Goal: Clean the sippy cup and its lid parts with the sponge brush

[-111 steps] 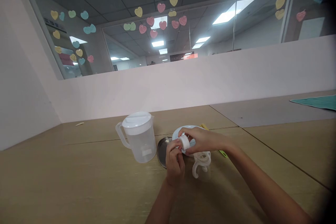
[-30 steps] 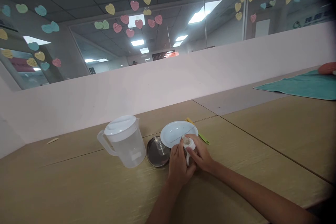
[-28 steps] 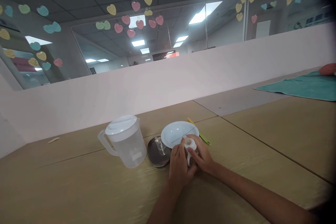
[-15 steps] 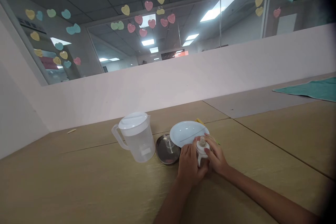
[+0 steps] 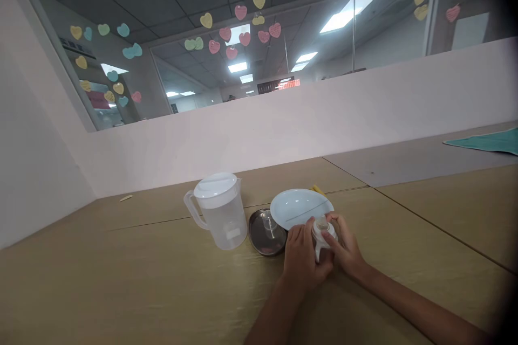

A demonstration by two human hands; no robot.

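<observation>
Between both hands is a baby bottle [image 5: 322, 229] with a clear teat, a white collar and a white handle; its body is mostly hidden by my fingers. My left hand [image 5: 301, 256] wraps round the bottle's left side. My right hand [image 5: 346, 248] is closed on the collar from the right, thumb across its front. Just beyond the hands lies a shallow white bowl [image 5: 297, 206]. Left of it, a round metal dish [image 5: 263, 242] holds a small clear item [image 5: 270, 222].
A translucent pitcher [image 5: 224, 221] with a white lid stands left of the dish. Something yellow [image 5: 318, 190] pokes out behind the bowl. A teal cloth [image 5: 489, 142] lies at the far right. A low white wall [image 5: 259, 126] under a window bounds the tabletop [image 5: 162, 285].
The whole view has shifted, so everything sits farther right in the picture. My right-hand fingers have moved slightly around the collar. Both hands still grip the bottle.
</observation>
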